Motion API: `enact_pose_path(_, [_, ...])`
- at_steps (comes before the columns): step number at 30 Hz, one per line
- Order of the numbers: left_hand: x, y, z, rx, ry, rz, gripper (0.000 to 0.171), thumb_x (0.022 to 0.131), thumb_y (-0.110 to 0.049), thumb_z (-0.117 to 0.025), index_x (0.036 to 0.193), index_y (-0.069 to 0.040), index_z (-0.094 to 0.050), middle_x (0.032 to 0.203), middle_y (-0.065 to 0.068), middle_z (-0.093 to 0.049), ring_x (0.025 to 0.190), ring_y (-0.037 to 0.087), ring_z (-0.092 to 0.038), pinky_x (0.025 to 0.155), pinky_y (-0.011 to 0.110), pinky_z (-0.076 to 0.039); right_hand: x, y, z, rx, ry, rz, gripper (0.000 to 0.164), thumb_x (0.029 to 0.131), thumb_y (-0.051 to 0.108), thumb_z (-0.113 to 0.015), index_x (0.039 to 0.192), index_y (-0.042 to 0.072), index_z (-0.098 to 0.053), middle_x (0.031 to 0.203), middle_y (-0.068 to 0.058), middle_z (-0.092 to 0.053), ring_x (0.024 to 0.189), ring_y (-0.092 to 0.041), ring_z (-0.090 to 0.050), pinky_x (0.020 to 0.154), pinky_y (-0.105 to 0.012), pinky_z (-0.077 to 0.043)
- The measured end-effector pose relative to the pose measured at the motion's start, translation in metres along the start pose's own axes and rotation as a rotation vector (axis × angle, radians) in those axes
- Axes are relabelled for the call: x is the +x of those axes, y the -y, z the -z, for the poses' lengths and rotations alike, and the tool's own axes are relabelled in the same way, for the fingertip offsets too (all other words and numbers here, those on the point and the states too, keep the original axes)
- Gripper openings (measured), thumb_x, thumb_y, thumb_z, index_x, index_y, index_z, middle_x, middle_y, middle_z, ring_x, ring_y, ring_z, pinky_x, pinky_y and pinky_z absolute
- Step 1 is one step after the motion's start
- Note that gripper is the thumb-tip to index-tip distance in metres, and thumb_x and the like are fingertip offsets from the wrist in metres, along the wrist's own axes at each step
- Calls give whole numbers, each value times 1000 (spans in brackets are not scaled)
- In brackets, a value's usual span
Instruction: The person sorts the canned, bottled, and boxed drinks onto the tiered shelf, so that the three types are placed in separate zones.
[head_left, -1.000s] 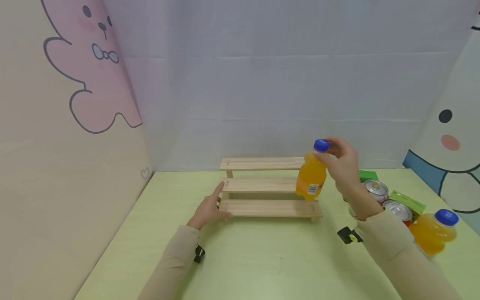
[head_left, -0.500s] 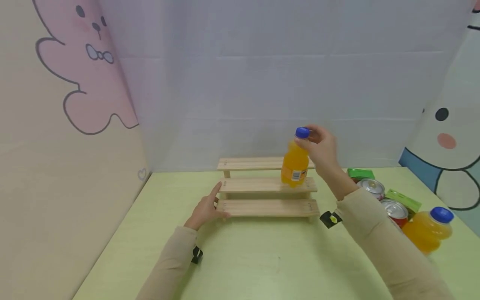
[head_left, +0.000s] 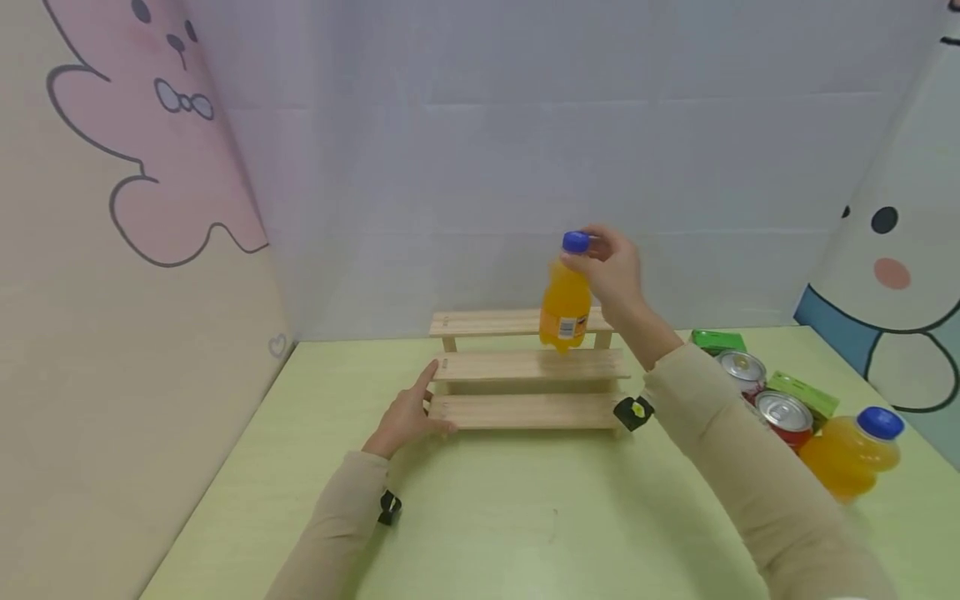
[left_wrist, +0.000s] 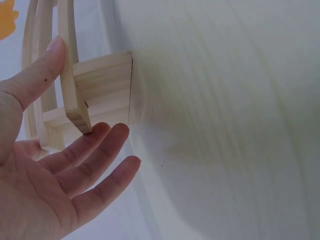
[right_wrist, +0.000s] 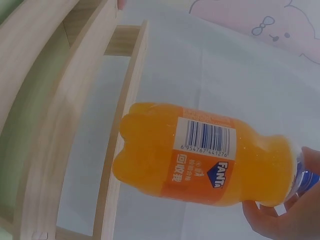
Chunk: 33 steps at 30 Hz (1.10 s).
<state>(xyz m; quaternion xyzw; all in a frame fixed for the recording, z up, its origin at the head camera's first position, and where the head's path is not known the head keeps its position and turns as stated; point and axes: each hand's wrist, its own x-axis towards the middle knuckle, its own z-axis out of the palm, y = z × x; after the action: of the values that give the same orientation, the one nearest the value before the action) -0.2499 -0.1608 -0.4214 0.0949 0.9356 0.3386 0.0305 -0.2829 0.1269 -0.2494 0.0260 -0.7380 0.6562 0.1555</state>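
A three-step wooden display rack (head_left: 525, 410) stands on the table near the back curtain. At its left end my left hand (head_left: 403, 423) holds the rack, its thumb on the front of the lowest board (left_wrist: 70, 75) and its fingers (left_wrist: 107, 140) at the board's end. My right hand (head_left: 618, 271) pinches a small Fanta bottle (head_left: 566, 307) by the neck, just under the blue cap (head_left: 576, 242). The orange bottle (right_wrist: 200, 155) hangs nearly upright above the middle step, in front of the top board (head_left: 487, 322). In the head view its base appears clear of the boards.
On the right of the table stand another orange bottle (head_left: 847, 458), two drink cans (head_left: 783, 412) and green boxes (head_left: 806, 392), close together. A curtain (head_left: 487, 183) closes off the back, and a printed wall (head_left: 150, 350) borders the left side.
My right hand has carried the Fanta bottle left and up, from the right end of the rack to above its middle step. The left hand has kept its hold on the rack.
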Motion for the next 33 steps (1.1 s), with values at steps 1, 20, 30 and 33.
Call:
enact_pose_path(1, [0,0,1,-2,0,-1,108,64,-27,-83,147,-20,-14,107,16,-58,74,21,-58,61,34,-45,1,1,-2,5,1,2,35,83,3,-65,116,1,-54,108,-13,-58,97,-23,-52,91,-37,-40])
enact_pose_path(20, [0,2,0,-32,-4,-28,108,64,-27,-83,147,-18,-15,107,18,-57,73,20,-58,61,35,-45,17,8,-43,55,-9,33,32,81,0,-67,111,1,-56,104,-14,-59,93,-24,-54,88,-33,-42])
enact_pose_path(30, [-2,1,0,-25,-11,-33,106,65,-25,-83,147,-16,-16,107,18,-57,75,22,-59,63,36,-46,21,-5,-62,67,-28,-2,30,81,0,-67,108,3,-57,103,-12,-60,93,-23,-51,89,-33,-40])
enact_pose_path(33, [-3,0,-1,-19,-13,-33,105,65,-24,-83,147,-16,-17,106,18,-57,75,22,-59,63,37,-46,22,-9,-67,62,-27,5,29,81,0,-67,109,3,-57,104,-12,-60,94,-24,-52,89,-33,-40])
